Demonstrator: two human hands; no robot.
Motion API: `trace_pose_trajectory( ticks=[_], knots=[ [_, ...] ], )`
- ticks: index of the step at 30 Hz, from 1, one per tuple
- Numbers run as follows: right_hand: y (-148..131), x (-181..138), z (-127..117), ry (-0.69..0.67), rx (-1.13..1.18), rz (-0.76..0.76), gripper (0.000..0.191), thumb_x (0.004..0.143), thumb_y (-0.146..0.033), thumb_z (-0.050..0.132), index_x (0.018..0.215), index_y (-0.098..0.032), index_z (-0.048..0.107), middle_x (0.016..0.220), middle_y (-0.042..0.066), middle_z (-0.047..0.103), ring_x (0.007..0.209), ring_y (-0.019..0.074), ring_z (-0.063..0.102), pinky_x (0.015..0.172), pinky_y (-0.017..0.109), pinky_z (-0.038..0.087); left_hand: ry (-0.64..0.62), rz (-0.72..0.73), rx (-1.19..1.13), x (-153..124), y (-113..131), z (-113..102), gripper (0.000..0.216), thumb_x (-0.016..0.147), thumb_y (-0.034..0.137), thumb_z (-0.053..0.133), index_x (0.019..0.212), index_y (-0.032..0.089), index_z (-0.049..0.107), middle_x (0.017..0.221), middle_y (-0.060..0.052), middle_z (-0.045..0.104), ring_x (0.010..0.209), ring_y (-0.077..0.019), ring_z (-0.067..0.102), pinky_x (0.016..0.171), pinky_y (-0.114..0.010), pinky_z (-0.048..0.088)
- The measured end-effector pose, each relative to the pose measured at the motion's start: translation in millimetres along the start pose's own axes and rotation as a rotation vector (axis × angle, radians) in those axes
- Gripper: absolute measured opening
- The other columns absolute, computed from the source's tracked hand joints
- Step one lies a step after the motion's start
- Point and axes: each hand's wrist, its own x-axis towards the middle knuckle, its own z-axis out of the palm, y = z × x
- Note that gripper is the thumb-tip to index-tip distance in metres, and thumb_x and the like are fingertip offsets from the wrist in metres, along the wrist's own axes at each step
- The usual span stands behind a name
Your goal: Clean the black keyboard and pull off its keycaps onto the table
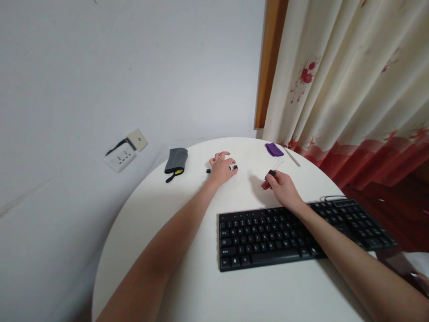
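Note:
My left hand is over the far part of the round white table, its fingers bent and apart. A small black-and-white piece shows between its thumb and forefinger, seemingly not gripped. Just left of that hand lies another small black piece. My right hand is closed, pinching a small black block between thumb and fingers above the table. A thin white cord shows beside the block; whether they are joined I cannot tell. The right forearm crosses over a black keyboard.
A grey cloth pouch with yellow inside lies at the table's far left. Far right are a folded purple cloth and a thin pale stick. A wall socket, the wall and a curtain border the table.

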Motion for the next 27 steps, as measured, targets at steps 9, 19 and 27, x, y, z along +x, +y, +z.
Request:
trace_pose_trajectory(
  ticks=[9, 19, 27],
  knots=[
    [7.0, 3.6, 1.6, -0.008, 0.003, -0.023, 0.029, 0.092, -0.038, 0.046, 0.074, -0.019, 0.058, 0.071, 0.008, 0.073, 0.066, 0.0189, 0.067, 0.068, 0.031, 0.049, -0.186, -0.057, -0.267, 22.3, -66.2, -60.3, 0.029, 0.082, 0.038, 0.062, 0.098, 0.017, 0.074, 0.103, -0.008, 0.071, 0.082, -0.0196, 0.064, 0.081, -0.031, 0.048],
    [1.3, -0.2, 0.8, -0.005, 0.007, 0.001, 0.029, 0.092, -0.038, 0.046, 0.073, -0.019, 0.058, 0.069, 0.007, 0.072, 0.064, 0.0185, 0.065, 0.067, 0.031, 0.048, -0.488, -0.101, -0.334, 2.3, -111.4, -56.9, 0.039, 0.064, 0.036, 0.074, 0.097, 0.016, 0.072, 0.088, -0.006, 0.073, 0.08, -0.0202, 0.066, 0.072, -0.027, 0.049],
    [3.2, 0.2, 1.3, -0.01, -0.001, 0.002, 0.03, 0.091, -0.039, 0.046, 0.074, -0.019, 0.059, 0.069, 0.007, 0.072, 0.064, 0.0187, 0.065, 0.067, 0.032, 0.049, -0.475, -0.134, -0.377, 0.6, -115.4, -54.5, 0.03, 0.065, 0.031, 0.073, 0.091, 0.016, 0.073, 0.081, -0.005, 0.072, 0.075, -0.0186, 0.064, 0.066, -0.025, 0.048]
  ],
)
